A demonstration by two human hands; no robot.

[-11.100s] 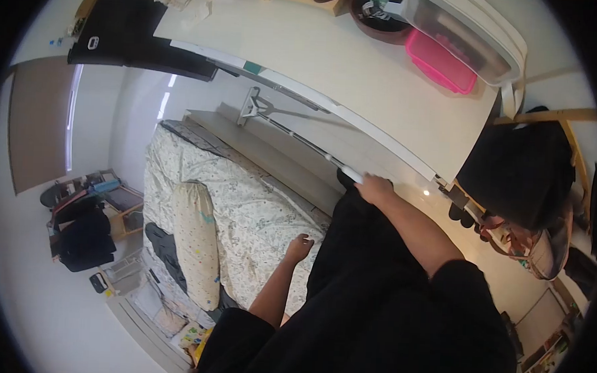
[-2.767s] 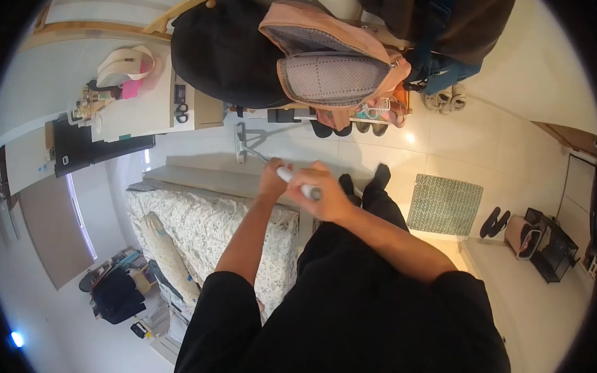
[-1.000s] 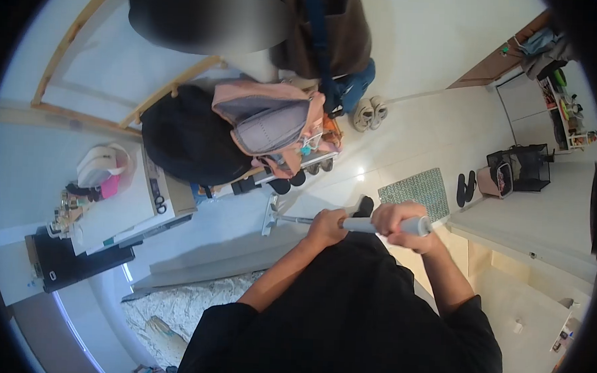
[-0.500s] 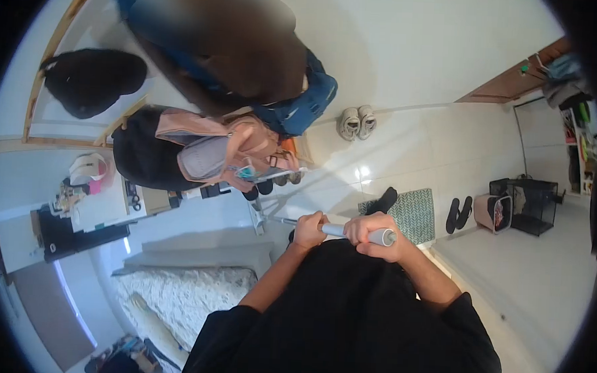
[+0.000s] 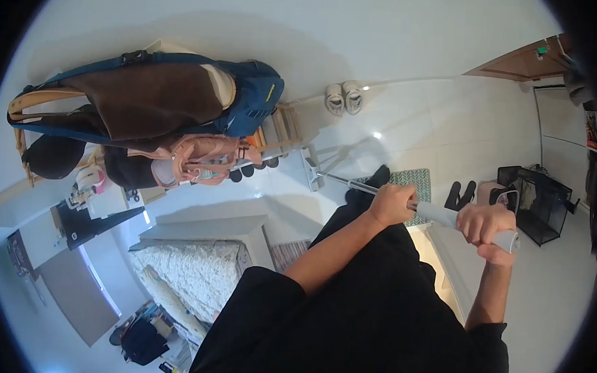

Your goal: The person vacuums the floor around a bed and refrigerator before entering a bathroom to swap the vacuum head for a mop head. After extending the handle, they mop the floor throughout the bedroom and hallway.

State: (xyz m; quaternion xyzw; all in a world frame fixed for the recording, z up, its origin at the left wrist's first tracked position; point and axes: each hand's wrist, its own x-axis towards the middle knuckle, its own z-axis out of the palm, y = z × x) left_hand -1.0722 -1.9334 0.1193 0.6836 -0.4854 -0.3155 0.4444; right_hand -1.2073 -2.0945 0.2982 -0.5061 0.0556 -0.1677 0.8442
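White tiled floor (image 5: 407,134), mop (image 5: 352,183) gripped between left hand (image 5: 391,204) and right hand (image 5: 483,224)

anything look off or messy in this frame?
Nothing spilled or broken. Both hands, left hand and right hand, grip the mop handle; its head lies flat on the tile. The rack is piled with bags, crowded but not falling.

A home bedroom: a bed (image 5: 204,276) with patterned cover, hung bags (image 5: 162,107), shoes (image 5: 343,98) on tiled floor.
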